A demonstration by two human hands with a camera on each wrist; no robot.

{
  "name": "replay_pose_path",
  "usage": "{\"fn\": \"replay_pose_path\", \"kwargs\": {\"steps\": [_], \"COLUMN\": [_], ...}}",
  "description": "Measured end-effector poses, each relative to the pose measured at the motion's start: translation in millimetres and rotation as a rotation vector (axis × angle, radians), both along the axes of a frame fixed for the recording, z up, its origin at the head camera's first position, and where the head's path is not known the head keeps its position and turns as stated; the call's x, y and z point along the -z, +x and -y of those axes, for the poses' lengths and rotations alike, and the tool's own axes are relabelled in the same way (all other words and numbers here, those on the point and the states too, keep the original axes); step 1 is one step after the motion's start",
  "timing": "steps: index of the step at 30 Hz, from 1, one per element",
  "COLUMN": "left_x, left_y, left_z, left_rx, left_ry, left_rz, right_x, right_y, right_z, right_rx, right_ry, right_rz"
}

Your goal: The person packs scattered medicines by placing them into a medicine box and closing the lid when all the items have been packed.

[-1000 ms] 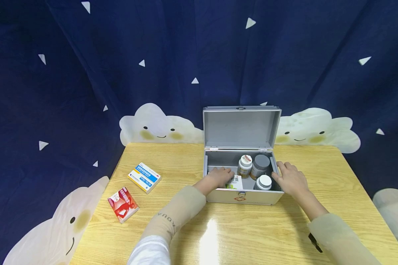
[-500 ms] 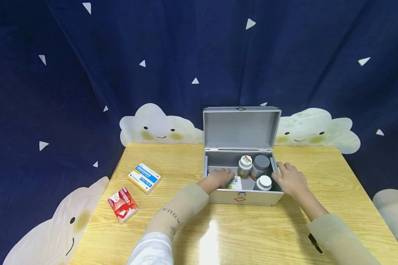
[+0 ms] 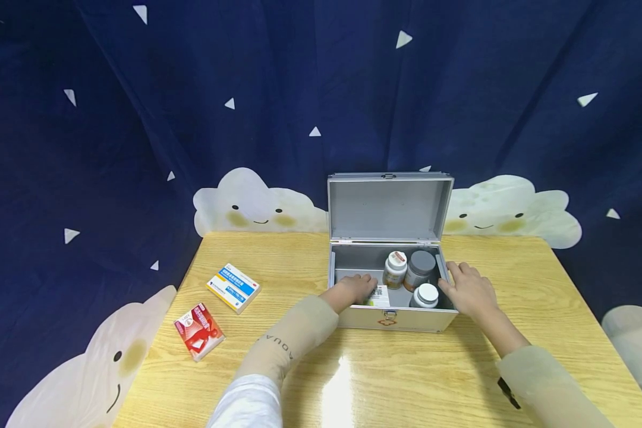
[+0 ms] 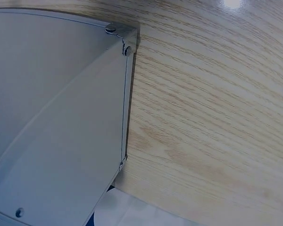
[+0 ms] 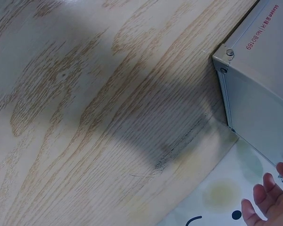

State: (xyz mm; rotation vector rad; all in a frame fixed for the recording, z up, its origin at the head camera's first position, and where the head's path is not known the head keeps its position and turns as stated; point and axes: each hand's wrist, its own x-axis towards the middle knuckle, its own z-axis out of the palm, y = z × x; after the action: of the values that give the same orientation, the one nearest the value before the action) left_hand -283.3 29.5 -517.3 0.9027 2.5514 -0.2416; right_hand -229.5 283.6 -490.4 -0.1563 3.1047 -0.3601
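head view: left hand (image 3: 355,289) seemingly touches carton (image 3: 378,296)

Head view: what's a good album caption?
Left hand at a white box inside an open case with three bottles; right hand at its rim.

The left fingers (image 3: 365,281) partly cover a white carton (image 3: 378,297).

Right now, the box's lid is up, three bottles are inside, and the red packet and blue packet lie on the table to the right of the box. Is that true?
Not quite: the red packet and blue packet lie on the table to the left of the box, as the head view shows. The lid is up, with three bottles inside.
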Motion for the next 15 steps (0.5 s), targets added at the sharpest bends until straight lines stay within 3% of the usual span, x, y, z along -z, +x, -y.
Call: {"fn": "replay_pose_path", "kwargs": {"steps": [15], "left_x": [-0.7], "left_y": [0.5], "left_z": [-1.2], "left_rx": [0.048], "left_ry": [-0.063], "left_rz": [-0.073], "right_x": [1.8], "right_y": [-0.4], "right_z": [-1.0], "right_rx": [-0.007], "right_ry": [0.000], "right_rz": [0.000]}}
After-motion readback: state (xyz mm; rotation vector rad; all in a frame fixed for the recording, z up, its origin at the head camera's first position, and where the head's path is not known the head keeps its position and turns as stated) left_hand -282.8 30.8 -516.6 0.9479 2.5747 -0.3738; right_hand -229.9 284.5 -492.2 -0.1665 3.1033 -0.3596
